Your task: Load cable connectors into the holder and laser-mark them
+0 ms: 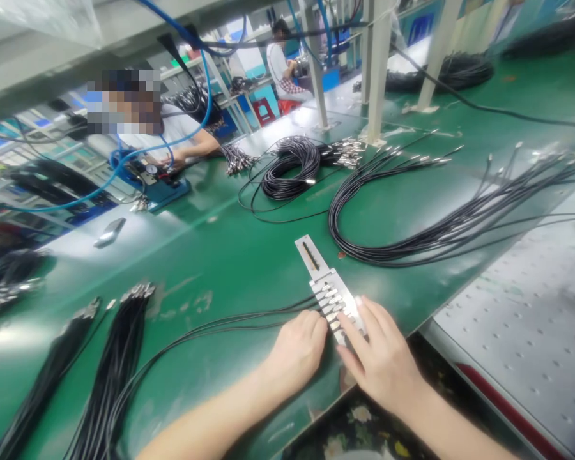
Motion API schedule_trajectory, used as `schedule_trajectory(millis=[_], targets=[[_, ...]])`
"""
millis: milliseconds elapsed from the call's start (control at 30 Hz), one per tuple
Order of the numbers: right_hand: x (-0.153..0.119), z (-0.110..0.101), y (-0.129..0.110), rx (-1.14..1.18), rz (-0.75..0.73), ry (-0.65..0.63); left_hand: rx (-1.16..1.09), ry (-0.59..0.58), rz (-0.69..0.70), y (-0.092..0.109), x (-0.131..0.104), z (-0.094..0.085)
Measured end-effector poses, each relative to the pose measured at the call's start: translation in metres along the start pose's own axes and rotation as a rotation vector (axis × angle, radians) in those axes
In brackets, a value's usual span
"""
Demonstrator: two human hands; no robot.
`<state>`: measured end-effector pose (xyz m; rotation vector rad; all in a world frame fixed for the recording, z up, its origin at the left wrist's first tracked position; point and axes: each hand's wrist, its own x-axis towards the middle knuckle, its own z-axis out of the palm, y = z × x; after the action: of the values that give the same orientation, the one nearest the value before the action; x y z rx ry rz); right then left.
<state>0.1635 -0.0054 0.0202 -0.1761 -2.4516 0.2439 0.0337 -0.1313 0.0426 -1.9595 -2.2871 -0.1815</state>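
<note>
A metal slotted fixture (336,300) lies on the green table with several silver cable connectors (332,296) seated side by side in it. Thin black cables (230,317) run in from the left. My left hand (299,345) is closed at the fixture's left edge, around a black cable whose end is hidden by the fingers. My right hand (383,358) lies over the near end of the fixture, fingers stretched and apart. Its index fingertip touches the connectors, another finger rests along the right edge, and the thumb is by the lower end.
Cable bundles lie at left (119,358), a looped bundle (412,249) at right and a coil (292,169) behind. A perforated metal surface (522,338) adjoins on the right. Across the table a person (177,137) works at a blue press (165,191); posts (377,76) rise behind.
</note>
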Motion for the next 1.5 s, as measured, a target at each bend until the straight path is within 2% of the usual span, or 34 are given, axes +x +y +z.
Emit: schedule_trajectory(millis=[200, 400, 533, 667, 800, 900, 1000, 1133, 1300, 1400, 1500], targets=[[0.001, 0.002, -0.001, -0.014, 0.006, -0.001, -0.002, 0.0, -0.01, 0.001, 0.002, -0.001], [0.001, -0.002, 0.0, -0.049, 0.002, -0.026, 0.084, -0.104, -0.013, 0.007, 0.011, -0.014], [0.003, -0.007, -0.001, -0.049, 0.045, -0.077, 0.056, -0.038, 0.006, 0.013, 0.014, -0.023], [0.004, -0.008, -0.002, -0.035, 0.081, -0.11, -0.1, 0.024, 0.054, 0.014, 0.007, -0.018], [0.0, -0.011, 0.004, 0.023, 0.055, -0.144, -0.156, 0.013, 0.055, 0.011, 0.001, -0.01], [0.003, -0.018, 0.017, 0.151, 0.066, -0.128, -0.13, -0.025, 0.086, 0.01, 0.002, -0.01], [0.024, -0.024, 0.032, 0.282, 0.135, -0.134, -0.088, -0.046, 0.108, 0.011, 0.004, -0.01], [0.079, -0.016, 0.043, 0.246, 0.09, -0.233, -0.069, -0.046, 0.071, 0.015, 0.006, -0.01], [0.145, 0.021, 0.039, 0.07, 0.002, -0.485, -0.031, -0.001, 0.049, 0.023, 0.009, -0.008], [0.165, 0.048, 0.035, 0.036, -0.01, -0.559, 0.003, 0.01, 0.042, 0.026, 0.01, -0.007], [0.174, 0.067, 0.033, 0.006, -0.006, -0.63, 0.05, -0.016, 0.046, 0.027, 0.01, -0.007]])
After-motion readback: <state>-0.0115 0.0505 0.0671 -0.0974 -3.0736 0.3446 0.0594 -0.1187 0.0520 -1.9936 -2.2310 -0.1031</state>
